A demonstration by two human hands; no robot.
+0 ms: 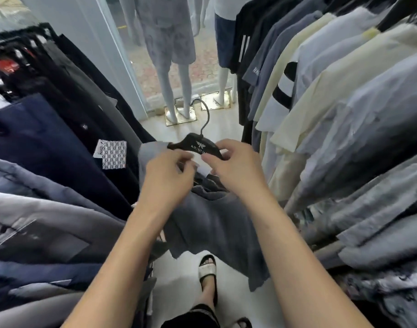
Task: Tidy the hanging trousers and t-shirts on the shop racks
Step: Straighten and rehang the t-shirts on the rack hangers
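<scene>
"T-shirt [210, 223], the grey-blue one: where is it sitting?" my colleague is asking.

"It is hanging in the aisle between the two rows, on a black hanger [198, 145] that I am holding up in front of me; its hem is dangling above my sandal [207, 268]."

"And what are the rows holding?"

"On my left, dark and grey trousers [49, 129] are hanging packed together, one navy pair carrying a patterned tag [112, 153]; on my right, pale shirts [344, 102] are crowding shoulder to shoulder; mannequins [172, 67] are standing at the glass beyond."

"What are your hands doing?"

"My left hand [167, 176] is pinching the collar fabric just under the hanger's left shoulder, fingers curled; my right hand [236, 166] is curling its fingers over the hanger's right shoulder, thumb lying beside a white label [199, 162] at the neck; both are gripping at the garment's top, its body falling away beneath my wrists; the fingertips are showing blurred."
</scene>
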